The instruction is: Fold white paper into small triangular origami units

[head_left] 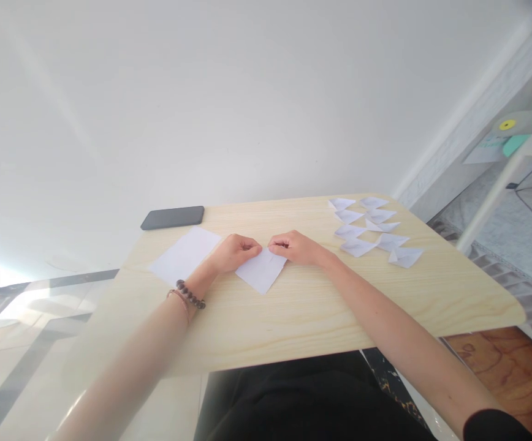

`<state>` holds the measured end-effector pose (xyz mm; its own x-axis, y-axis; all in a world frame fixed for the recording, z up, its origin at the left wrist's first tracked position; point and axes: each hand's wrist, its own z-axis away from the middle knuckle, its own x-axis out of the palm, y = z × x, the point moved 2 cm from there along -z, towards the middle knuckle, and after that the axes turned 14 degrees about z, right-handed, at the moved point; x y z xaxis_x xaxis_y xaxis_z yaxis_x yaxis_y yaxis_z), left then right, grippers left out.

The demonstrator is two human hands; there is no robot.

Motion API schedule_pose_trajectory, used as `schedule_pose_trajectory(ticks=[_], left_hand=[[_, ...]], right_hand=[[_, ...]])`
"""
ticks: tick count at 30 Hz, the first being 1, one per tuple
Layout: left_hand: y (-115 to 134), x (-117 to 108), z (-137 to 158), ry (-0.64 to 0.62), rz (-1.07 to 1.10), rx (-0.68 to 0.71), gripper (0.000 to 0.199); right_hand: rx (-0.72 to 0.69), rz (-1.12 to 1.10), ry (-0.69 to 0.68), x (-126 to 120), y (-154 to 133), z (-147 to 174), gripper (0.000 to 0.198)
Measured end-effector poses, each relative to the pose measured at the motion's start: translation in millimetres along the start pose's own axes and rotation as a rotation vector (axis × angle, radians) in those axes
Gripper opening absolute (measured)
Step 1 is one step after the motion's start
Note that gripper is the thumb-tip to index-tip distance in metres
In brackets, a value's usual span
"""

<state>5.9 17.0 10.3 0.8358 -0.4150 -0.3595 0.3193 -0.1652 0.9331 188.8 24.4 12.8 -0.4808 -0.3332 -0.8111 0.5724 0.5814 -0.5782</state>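
A small white sheet of paper (262, 273) lies at the middle of the table, one corner pointing toward me. My left hand (237, 252), with a beaded bracelet at its wrist, pinches the paper's far edge between thumb and fingers. Close beside it, my right hand (293, 247) pinches the same edge from the right. The fingertips of both hands nearly meet, and they hide the far corner of the sheet. Left of my left hand, more white paper (187, 250) rests flat on the table.
Several folded white paper pieces (358, 246) stand in two columns on the right side of the wooden table (293, 331). A dark phone (173, 218) lies at the back left. Behind the table is a pale wall (247, 110); a white metal frame (491, 190) stands at right.
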Motion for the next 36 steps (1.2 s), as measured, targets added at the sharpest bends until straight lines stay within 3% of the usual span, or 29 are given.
schedule_pose_trajectory(ticks=[5, 11, 22, 30, 36], left_hand=[[0, -7, 1, -0.024, 0.056, -0.001, 0.025], [-2, -7, 4, -0.042, 0.219, 0.098, 0.026], [-8, -3, 2, -0.125, 0.169, 0.111, 0.028], [-6, -7, -1, 0.071, -0.215, 0.320, 0.024], [-11, -14, -3, 0.128, -0.561, 0.368, 0.029]], right_hand=[[0.039, -0.036, -0.010, -6, 7, 2, 0.022], [0.036, -0.016, 0.022, -4, 6, 2, 0.023], [0.025, 0.099, 0.114, 0, 4, 2, 0.023], [-0.045, 0.259, 0.395, -1, 16, -2, 0.019], [-0.124, 0.260, 0.318, -3, 9, 0, 0.020]])
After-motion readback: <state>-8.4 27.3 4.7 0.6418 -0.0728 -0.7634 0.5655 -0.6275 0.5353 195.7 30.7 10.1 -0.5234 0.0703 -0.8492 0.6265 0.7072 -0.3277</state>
